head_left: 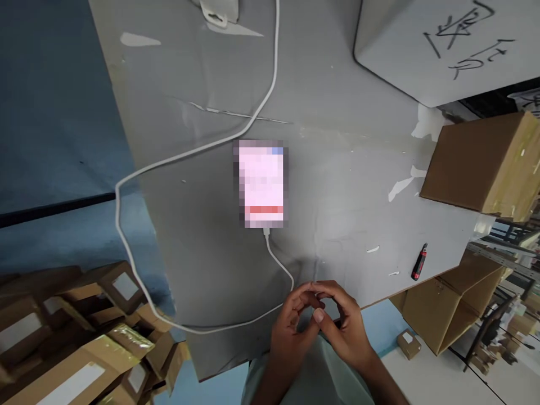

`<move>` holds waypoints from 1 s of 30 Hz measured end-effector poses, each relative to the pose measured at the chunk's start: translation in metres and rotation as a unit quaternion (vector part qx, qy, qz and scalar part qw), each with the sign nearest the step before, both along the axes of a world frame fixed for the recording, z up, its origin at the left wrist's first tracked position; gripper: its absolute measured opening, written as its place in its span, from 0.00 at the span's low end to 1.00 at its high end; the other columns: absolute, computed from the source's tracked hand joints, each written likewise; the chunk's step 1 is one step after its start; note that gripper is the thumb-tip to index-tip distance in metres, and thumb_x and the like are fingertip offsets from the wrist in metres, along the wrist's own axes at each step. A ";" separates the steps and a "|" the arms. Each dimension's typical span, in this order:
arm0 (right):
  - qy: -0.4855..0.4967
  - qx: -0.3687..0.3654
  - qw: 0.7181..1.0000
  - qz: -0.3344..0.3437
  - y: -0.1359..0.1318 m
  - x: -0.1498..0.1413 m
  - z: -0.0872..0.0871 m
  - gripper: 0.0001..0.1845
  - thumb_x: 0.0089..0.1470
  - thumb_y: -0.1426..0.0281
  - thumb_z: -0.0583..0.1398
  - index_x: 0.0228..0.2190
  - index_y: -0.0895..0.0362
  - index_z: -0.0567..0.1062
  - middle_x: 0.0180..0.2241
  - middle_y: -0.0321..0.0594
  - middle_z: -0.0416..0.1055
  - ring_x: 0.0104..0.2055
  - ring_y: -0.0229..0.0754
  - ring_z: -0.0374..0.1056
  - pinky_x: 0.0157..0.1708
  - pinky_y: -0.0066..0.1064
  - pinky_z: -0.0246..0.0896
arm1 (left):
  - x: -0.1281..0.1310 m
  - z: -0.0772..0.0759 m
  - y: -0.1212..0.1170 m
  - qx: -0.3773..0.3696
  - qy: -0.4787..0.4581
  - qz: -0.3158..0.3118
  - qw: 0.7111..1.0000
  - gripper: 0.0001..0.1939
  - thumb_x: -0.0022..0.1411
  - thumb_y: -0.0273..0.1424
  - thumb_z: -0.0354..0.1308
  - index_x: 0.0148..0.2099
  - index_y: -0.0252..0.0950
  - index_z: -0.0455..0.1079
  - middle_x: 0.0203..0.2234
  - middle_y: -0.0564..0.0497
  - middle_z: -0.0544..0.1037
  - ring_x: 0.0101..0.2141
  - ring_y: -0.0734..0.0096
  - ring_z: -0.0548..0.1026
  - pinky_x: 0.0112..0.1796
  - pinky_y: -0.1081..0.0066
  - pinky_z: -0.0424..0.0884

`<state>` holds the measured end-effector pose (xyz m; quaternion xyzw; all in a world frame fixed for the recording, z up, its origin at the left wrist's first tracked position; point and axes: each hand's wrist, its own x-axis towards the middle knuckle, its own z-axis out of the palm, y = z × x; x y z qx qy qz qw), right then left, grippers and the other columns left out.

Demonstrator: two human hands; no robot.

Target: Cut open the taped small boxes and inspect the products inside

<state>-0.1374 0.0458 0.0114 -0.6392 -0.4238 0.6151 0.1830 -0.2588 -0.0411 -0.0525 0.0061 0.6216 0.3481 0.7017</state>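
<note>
My left hand (291, 326) and my right hand (341, 323) meet at the near edge of a grey table (337, 185). Their fingertips touch each other, fingers curled; whether anything small sits between them I cannot make out. A phone (262, 184) with a lit, blurred screen lies flat on the table just beyond my hands. A white cable (126, 247) plugs into the phone's near end, loops past my left hand, hangs off the table's left edge and runs up to a white charger (219, 11) at the top.
A red and black utility knife (419, 263) lies near the table's right edge. A brown carton (485, 163) and a white box with handwriting (447, 45) sit at the right. Several labelled cartons (76, 337) pile on the blue floor at lower left.
</note>
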 end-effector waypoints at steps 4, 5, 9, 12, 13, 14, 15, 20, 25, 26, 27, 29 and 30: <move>0.017 0.040 0.999 0.007 -0.007 0.038 0.022 0.19 0.74 0.59 0.69 0.62 0.42 0.86 0.57 0.45 0.87 0.57 0.52 0.83 0.58 0.42 0.82 | 0.019 0.022 0.011 0.057 0.010 -0.043 0.997 0.33 0.59 0.53 0.81 0.61 0.45 0.84 0.36 0.47 0.86 0.42 0.52 0.87 0.53 0.55 0.86; 0.020 0.056 0.998 0.004 -0.011 0.051 0.027 0.19 0.74 0.60 0.70 0.62 0.43 0.86 0.57 0.45 0.87 0.57 0.52 0.83 0.59 0.42 0.81 | 0.028 0.027 0.014 0.072 0.012 -0.053 0.996 0.32 0.59 0.52 0.81 0.60 0.44 0.84 0.35 0.47 0.85 0.41 0.52 0.87 0.53 0.55 0.87; 0.028 0.132 0.991 -0.026 -0.023 0.123 0.038 0.19 0.72 0.63 0.70 0.62 0.45 0.85 0.56 0.45 0.87 0.56 0.50 0.83 0.58 0.41 0.82 | 0.081 0.044 0.035 0.129 0.024 -0.099 0.986 0.28 0.55 0.47 0.83 0.56 0.45 0.86 0.35 0.48 0.85 0.41 0.52 0.88 0.53 0.56 0.87; 0.027 0.179 0.983 -0.038 -0.021 0.193 0.033 0.15 0.72 0.61 0.70 0.57 0.47 0.87 0.52 0.45 0.88 0.53 0.49 0.84 0.54 0.40 0.82 | 0.141 0.057 0.060 0.169 0.058 -0.138 0.974 0.26 0.56 0.44 0.80 0.56 0.45 0.86 0.37 0.49 0.85 0.45 0.54 0.88 0.55 0.58 0.86; 0.026 0.193 0.980 -0.037 -0.017 0.218 0.030 0.15 0.72 0.60 0.70 0.56 0.48 0.88 0.51 0.45 0.88 0.52 0.49 0.84 0.54 0.40 0.83 | 0.164 0.062 0.069 0.186 0.073 -0.142 0.970 0.25 0.57 0.43 0.79 0.56 0.44 0.85 0.36 0.50 0.85 0.45 0.55 0.88 0.56 0.58 0.86; 0.024 0.210 0.977 -0.033 -0.010 0.243 0.028 0.15 0.71 0.58 0.70 0.55 0.49 0.88 0.50 0.45 0.88 0.52 0.49 0.84 0.54 0.41 0.83 | 0.187 0.068 0.079 0.203 0.088 -0.139 0.965 0.25 0.58 0.42 0.78 0.57 0.43 0.85 0.35 0.50 0.84 0.44 0.57 0.87 0.55 0.59 0.86; 0.021 0.229 0.973 -0.027 -0.002 0.269 0.025 0.16 0.71 0.57 0.71 0.55 0.49 0.88 0.50 0.45 0.88 0.52 0.50 0.84 0.55 0.42 0.83 | 0.210 0.074 0.088 0.221 0.102 -0.132 0.961 0.25 0.58 0.42 0.77 0.57 0.42 0.84 0.35 0.51 0.84 0.42 0.59 0.87 0.54 0.59 0.86; -0.110 0.361 0.925 -0.038 0.086 0.413 0.013 0.19 0.75 0.55 0.66 0.59 0.49 0.86 0.60 0.50 0.83 0.65 0.53 0.78 0.72 0.50 0.72 | 0.313 0.103 0.128 0.293 0.153 -0.096 0.939 0.28 0.57 0.39 0.78 0.58 0.38 0.81 0.35 0.52 0.81 0.40 0.64 0.85 0.50 0.63 0.86; -0.310 0.301 0.895 -0.110 0.194 0.545 -0.007 0.46 0.69 0.40 0.68 0.75 0.52 0.74 0.82 0.59 0.57 0.87 0.70 0.45 0.83 0.70 0.46 | 0.383 0.141 0.157 0.346 0.182 -0.121 0.912 0.28 0.59 0.41 0.78 0.59 0.38 0.81 0.37 0.51 0.81 0.41 0.65 0.85 0.52 0.62 0.85; -0.327 0.264 0.902 -0.101 0.207 0.562 -0.013 0.51 0.67 0.37 0.68 0.78 0.52 0.70 0.85 0.59 0.50 0.89 0.73 0.37 0.83 0.74 0.39 | 0.393 0.148 0.160 0.357 0.182 -0.130 0.907 0.27 0.60 0.41 0.78 0.59 0.39 0.81 0.37 0.51 0.81 0.41 0.66 0.84 0.51 0.62 0.85; -0.337 0.229 0.909 -0.090 0.217 0.576 -0.019 0.56 0.65 0.35 0.69 0.80 0.52 0.67 0.86 0.59 0.44 0.89 0.75 0.31 0.83 0.76 0.33 | 0.400 0.155 0.161 0.368 0.182 -0.139 0.901 0.27 0.60 0.41 0.78 0.60 0.39 0.81 0.37 0.51 0.81 0.41 0.65 0.84 0.51 0.62 0.85; -0.344 0.190 0.917 -0.072 0.228 0.594 -0.031 0.61 0.62 0.35 0.71 0.82 0.51 0.63 0.88 0.59 0.35 0.89 0.77 0.23 0.82 0.78 0.28 | 0.410 0.164 0.160 0.386 0.182 -0.151 0.892 0.27 0.61 0.42 0.77 0.60 0.39 0.81 0.37 0.52 0.81 0.40 0.65 0.84 0.51 0.62 0.84; -0.341 0.184 0.919 -0.072 0.231 0.600 -0.037 0.60 0.61 0.36 0.72 0.82 0.51 0.64 0.88 0.59 0.32 0.89 0.78 0.22 0.82 0.78 0.28 | 0.413 0.166 0.157 0.393 0.183 -0.155 0.888 0.27 0.61 0.42 0.77 0.60 0.40 0.80 0.36 0.52 0.81 0.40 0.65 0.84 0.51 0.61 0.84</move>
